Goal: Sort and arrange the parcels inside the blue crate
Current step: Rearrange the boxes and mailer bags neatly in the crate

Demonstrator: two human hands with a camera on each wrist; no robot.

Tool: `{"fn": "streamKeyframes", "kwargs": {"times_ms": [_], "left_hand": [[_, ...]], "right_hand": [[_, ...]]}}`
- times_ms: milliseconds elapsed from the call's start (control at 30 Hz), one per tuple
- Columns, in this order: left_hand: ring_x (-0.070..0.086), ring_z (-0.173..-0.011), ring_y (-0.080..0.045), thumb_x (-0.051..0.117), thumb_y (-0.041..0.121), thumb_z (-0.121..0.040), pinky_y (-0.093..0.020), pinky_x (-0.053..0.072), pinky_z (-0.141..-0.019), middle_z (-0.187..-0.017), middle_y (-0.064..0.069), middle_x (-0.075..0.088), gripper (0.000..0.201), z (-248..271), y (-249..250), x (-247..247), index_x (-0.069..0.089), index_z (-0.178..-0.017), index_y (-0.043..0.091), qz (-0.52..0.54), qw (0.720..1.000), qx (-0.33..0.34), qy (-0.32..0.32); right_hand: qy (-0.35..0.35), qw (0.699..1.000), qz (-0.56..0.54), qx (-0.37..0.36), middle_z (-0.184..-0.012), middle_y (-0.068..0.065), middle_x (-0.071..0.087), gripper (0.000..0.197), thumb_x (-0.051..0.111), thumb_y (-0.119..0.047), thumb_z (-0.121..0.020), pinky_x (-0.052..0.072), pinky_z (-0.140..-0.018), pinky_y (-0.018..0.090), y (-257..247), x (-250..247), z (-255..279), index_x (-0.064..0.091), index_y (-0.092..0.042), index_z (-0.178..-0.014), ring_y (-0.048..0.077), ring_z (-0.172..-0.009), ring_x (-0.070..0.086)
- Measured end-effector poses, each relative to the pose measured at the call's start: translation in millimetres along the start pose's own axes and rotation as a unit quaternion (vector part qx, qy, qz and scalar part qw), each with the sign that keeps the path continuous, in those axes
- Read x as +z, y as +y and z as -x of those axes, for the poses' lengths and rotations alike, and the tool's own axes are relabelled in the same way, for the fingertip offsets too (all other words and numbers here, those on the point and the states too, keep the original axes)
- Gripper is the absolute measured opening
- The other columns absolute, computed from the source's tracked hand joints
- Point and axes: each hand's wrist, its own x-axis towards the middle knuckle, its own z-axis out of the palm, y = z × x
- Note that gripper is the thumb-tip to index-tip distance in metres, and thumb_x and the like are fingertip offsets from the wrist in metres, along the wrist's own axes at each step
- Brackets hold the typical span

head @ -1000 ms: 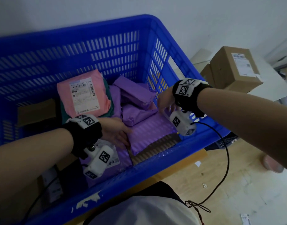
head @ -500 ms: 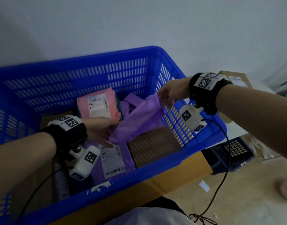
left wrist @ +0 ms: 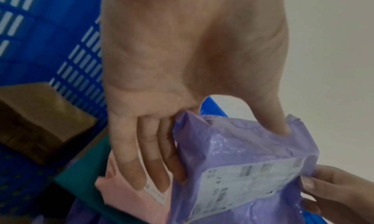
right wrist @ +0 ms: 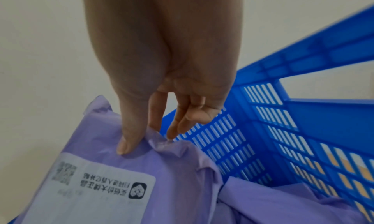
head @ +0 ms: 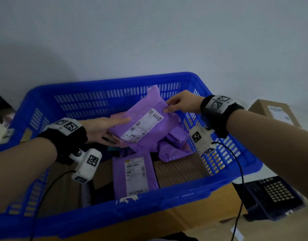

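The blue crate (head: 115, 94) holds several purple parcels. Both hands hold one purple parcel (head: 144, 119) tilted above the pile, its white label facing up. My left hand (head: 115, 131) grips its left edge, thumb on top and fingers (left wrist: 141, 163) underneath. My right hand (head: 169, 106) pinches the upper right corner between thumb (right wrist: 125, 141) and forefinger. Another labelled purple parcel (head: 134, 176) lies flat on the crate floor. More purple parcels (head: 174, 141) are heaped at the right wall. A pink parcel (left wrist: 131, 200) on a teal one (left wrist: 85, 171) lies under my left fingers.
A brown box (left wrist: 36, 115) sits in the crate's left part, and a brown ribbed sheet (head: 177, 169) lies on its floor at the right. Outside to the right are a labelled cardboard box (head: 275, 113) and a dark crate (head: 271, 195) on the floor. Cardboard (head: 193, 211) lies under the blue crate.
Both hands have lifted the purple parcel off the pile and turned it over, so its label now faces up. The head view has tilted upward toward the wall.
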Motion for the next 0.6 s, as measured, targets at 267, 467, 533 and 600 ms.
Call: {"fn": "streamKeyframes", "kwargs": {"times_ms": [267, 467, 533, 600], "left_hand": [[0.064, -0.108, -0.022, 0.081, 0.014, -0.067, -0.042, 0.048, -0.099, -0.11, -0.004, 0.072, 0.048, 0, -17, -17, 0.066, -0.113, 0.015, -0.025, 0.998, -0.02, 0.059], [0.068, -0.096, -0.025, 0.083, 0.014, -0.068, -0.037, 0.055, -0.09, -0.099, -0.012, 0.073, 0.032, 7, -8, -37, 0.072, -0.096, 0.002, -0.096, 0.974, 0.05, 0.199], [0.067, -0.091, -0.024, 0.086, 0.028, -0.064, -0.036, 0.053, -0.09, -0.092, -0.011, 0.072, 0.036, 10, 3, -43, 0.072, -0.087, 0.004, -0.185, 0.957, 0.054, 0.218], [0.064, -0.081, -0.021, 0.087, 0.039, -0.057, -0.03, 0.05, -0.076, -0.082, -0.011, 0.07, 0.04, 11, 16, -48, 0.072, -0.076, 0.006, -0.225, 0.948, 0.064, 0.218]], "right_hand": [[-0.029, 0.999, -0.026, 0.011, -0.072, 0.001, 0.06, 0.027, 0.07, -0.029, -0.083, 0.049, -0.067, 0.02, -15, 18, -21, 0.072, -0.008, -0.099, 0.009, -0.066, 0.053], [0.016, 0.996, 0.071, -0.048, -0.128, 0.013, 0.057, 0.067, 0.076, -0.032, -0.076, 0.045, -0.101, 0.038, -31, 23, -35, 0.049, -0.005, -0.132, 0.022, -0.115, 0.056], [0.042, 0.989, 0.075, -0.119, -0.13, 0.01, 0.055, 0.069, 0.078, -0.029, -0.074, 0.044, -0.103, 0.038, -48, 26, -38, 0.048, -0.008, -0.132, 0.022, -0.119, 0.055], [0.017, 0.98, 0.103, -0.172, -0.124, 0.009, 0.059, 0.063, 0.079, -0.028, -0.073, 0.046, -0.099, 0.036, -65, 33, -40, 0.053, -0.008, -0.127, 0.018, -0.109, 0.057]]}}
